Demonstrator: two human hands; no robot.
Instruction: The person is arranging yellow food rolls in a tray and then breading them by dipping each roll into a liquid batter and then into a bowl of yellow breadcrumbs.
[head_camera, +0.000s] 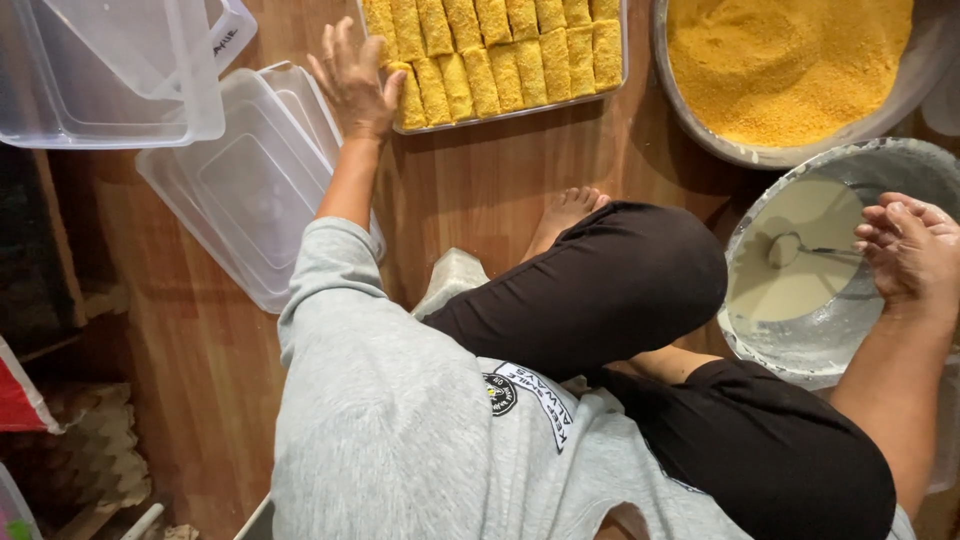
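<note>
My left hand (352, 78) reaches forward to the near left corner of a metal tray (520, 110) packed with rows of breaded yellow rolls (500, 50); its fingers touch the corner rolls and hold nothing that I can see. My right hand (908, 250) hovers over the rim of a round bowl (800, 345) of pale batter, fingers curled together and smeared with batter. A metal spoon (790, 248) lies in the batter just left of that hand.
A large round pan of yellow breadcrumbs (790, 60) sits at the far right. Clear plastic lids (250, 190) and a clear container (110, 70) lie to the left on the wooden floor (500, 190). My bent knee in black trousers (600, 280) lies between the bowl and the tray.
</note>
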